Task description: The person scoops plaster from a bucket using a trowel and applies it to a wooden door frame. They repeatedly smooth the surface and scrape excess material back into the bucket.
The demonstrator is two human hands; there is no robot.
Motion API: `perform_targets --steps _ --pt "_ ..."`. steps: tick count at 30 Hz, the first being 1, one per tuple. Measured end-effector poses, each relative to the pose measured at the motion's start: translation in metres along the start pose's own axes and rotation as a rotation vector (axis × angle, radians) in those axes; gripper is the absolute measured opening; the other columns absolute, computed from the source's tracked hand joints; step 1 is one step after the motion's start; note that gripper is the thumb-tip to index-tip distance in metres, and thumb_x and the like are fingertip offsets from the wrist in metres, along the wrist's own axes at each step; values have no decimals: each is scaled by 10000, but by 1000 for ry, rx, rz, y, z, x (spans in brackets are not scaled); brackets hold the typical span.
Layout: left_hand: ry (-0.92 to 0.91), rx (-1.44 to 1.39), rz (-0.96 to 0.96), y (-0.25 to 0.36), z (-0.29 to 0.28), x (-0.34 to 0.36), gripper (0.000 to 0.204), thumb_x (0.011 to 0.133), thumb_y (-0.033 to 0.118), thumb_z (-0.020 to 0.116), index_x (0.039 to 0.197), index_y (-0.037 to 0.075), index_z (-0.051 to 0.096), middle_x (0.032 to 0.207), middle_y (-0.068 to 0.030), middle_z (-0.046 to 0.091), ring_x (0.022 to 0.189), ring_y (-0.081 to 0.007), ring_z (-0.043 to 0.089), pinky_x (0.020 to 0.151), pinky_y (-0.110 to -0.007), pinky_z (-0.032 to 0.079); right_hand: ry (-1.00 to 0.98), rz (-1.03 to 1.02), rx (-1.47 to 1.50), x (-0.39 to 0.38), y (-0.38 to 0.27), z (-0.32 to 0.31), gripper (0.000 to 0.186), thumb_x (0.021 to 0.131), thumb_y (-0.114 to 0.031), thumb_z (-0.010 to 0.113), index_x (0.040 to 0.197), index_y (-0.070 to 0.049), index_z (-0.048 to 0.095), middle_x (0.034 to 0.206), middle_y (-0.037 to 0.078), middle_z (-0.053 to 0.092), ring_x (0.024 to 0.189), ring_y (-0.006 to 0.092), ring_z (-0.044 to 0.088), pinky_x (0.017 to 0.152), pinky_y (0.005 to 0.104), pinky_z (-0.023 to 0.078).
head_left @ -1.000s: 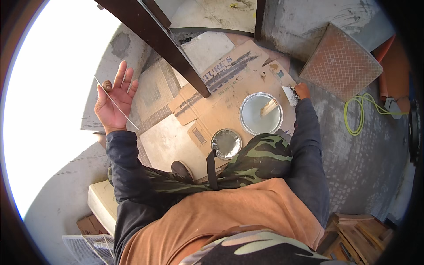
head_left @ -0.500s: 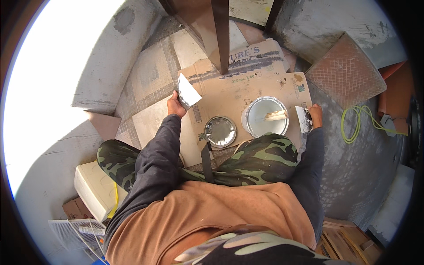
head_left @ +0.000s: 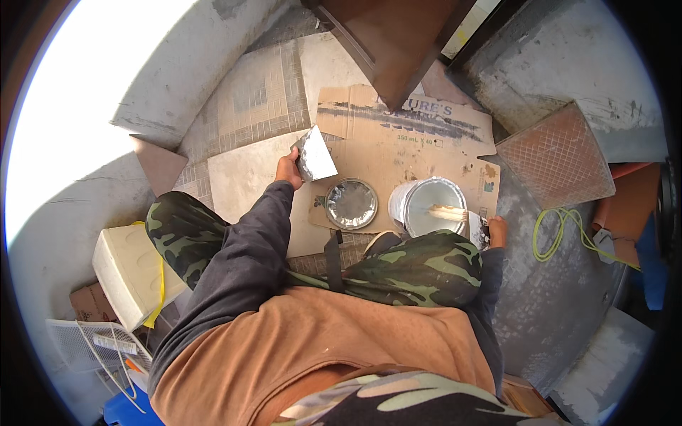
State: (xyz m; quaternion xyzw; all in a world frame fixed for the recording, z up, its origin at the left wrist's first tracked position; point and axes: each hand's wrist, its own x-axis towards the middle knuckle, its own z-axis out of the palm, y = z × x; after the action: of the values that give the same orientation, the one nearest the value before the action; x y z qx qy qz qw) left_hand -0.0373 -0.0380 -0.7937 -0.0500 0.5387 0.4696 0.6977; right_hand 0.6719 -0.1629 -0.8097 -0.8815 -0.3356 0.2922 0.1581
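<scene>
Between the fingers of the left hand (head_left: 287, 170), a smeared scraper (head_left: 317, 157) is pinched; those of the right hand (head_left: 498, 231) grip a second scraper (head_left: 479, 231), the bucket (head_left: 400, 206) just left of them. Holding both scrapers level should best prevent drips.

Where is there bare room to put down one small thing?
On the pale board, left of the left hand; on the cardboard, between the round lid and the brown panel; and on the grey floor, below the green cord. It is crowded where the bucket, the right hand and its scraper sit close to the knee.
</scene>
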Motion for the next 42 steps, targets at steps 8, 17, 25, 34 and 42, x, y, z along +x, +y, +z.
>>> perform_targets --steps 8,17,25,34,42 --pt "-50 241 19 -4 12 13 321 1030 292 533 1229 47 589 1148 -92 673 1031 -227 634 955 -412 476 70 163 479 -23 -22 15 137 945 -86 612 991 36 655 901 59 668 784 182 576 739 348 464" --pt "-21 145 130 11 60 43 236 984 243 625 1083 28 626 1042 -86 674 918 -222 633 870 -403 494 136 152 631 -31 -28 36 92 918 3 583 870 16 661 812 -14 608 713 118 520 674 285 424" --pt "-166 202 149 27 53 68 302 1032 274 516 1177 20 593 1129 -118 686 1021 -257 672 951 -438 513 103 75 638 -53 -27 43 122 935 -82 610 956 24 667 882 48 668 801 165 607 740 316 470" --pt "-289 262 256 94 110 12 437 1060 352 431 1350 36 515 1335 -113 620 1155 -280 626 1013 -503 475 719 64 320 -60 -78 6 325 921 -197 679 1152 30 647 1026 165 713 921 306 678 854 394 510" --pt "-1072 140 300 165 303 -125 379 1066 399 415 1263 130 594 1425 -129 558 1259 -277 545 1052 -471 444 -707 -30 1546 -52 -145 35 359 1037 -354 452 1168 -45 578 648 51 605 408 121 536 351 290 424"
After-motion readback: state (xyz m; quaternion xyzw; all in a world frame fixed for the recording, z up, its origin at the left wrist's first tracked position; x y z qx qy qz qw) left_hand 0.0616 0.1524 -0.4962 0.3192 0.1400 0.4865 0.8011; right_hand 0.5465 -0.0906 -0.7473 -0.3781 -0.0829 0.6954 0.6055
